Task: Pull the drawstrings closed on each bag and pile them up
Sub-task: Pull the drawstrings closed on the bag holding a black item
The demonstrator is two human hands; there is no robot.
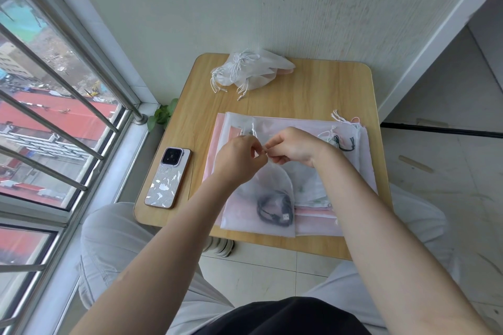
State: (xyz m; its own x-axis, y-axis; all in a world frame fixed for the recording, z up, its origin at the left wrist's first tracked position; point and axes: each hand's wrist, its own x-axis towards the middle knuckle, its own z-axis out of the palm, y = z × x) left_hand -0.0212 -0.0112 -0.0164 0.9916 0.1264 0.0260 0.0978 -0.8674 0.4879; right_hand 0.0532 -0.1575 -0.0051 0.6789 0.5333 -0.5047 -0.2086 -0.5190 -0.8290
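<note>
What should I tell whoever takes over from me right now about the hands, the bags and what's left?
Left hand and right hand: both pinch the drawstring of the bag with the black cable, near the table's front edge, fingertips nearly meeting.
Done: a pile of cinched white bags sits at the far edge.
Left: finish closing this bag, add it to the pile, then work through the flat stack of bags beneath it.
A phone lies left of the stack.

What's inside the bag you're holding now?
A coiled black cable with a USB plug shows through the translucent bag. The bag's upper part sits behind both hands, so anything there is hidden.
</note>
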